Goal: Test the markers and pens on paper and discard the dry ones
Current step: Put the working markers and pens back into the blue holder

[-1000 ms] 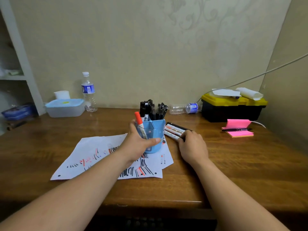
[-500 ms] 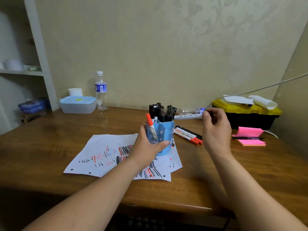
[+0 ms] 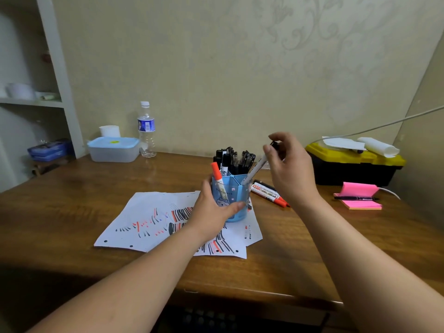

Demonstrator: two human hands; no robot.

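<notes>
**Step in hand (judged): place the tested marker in the holder.**

1. Keep the holder [image 3: 240, 191] upright and pressed down on the paper [image 3: 149, 212] so that it cannot tip or slide as the marker enters.
2. Lower the white marker [image 3: 255, 169] along its own tilt into the compartment on the right-hand side. This compartment looks free, while the rear ones are packed with black pens [image 3: 236, 159].
3. Feed the lower end past the rim first, then let the barrel stand up. Do not drop it from height.
4. Release only when the base seats. Check that the black cap is fully closed.
5. Keep clear of the orange-capped marker [image 3: 216, 171], which leans out of the front-left compartment.

**State of the hands**

- Left hand [image 3: 213, 212]: it is closed round the holder from the near-left side, with the thumb across the front wall and the fingers behind. It grips firmly.
- Right hand [image 3: 290, 171]: it is raised above and just to the right of the holder. The fingertips pinch the white marker near its capped upper end. The other fingers are loosely curled.

**Position of the task items**

The white marker slants down and to the left, with its lower end at the holder's rim. Two red-tipped markers [image 3: 268, 191] lie on the surface [image 3: 72, 200] just to the right of the holder. The paper carries many red and black test strokes.
</notes>
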